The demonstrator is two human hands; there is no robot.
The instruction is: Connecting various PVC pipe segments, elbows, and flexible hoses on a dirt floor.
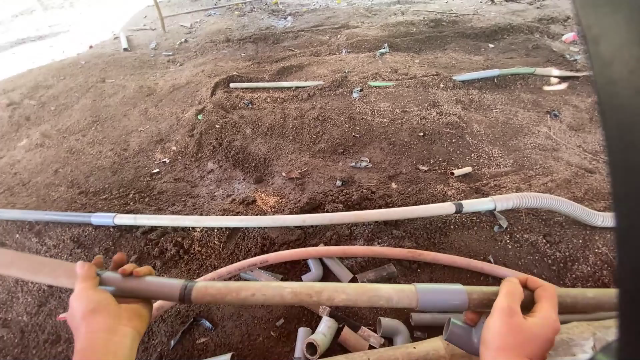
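Nearest the camera, both hands grip one long dirty pipe (300,293), held level across the lower view above the soil (267,147). Left hand (107,313): fingers (123,267) curled over the pipe's top, thumb in front, clenched just left of a dark band. Right hand (520,320): fingers wrapped round the pipe just right of a grey coupling (440,297). Under the pipe, a heap of grey elbows (393,328) and short offcuts lies on the ground. A pink hose (373,252) arcs just behind. Further back a pale pipe (287,219) runs across, joined at right to a corrugated hose (567,205). Loose pipe pieces (277,85) lie scattered well beyond.
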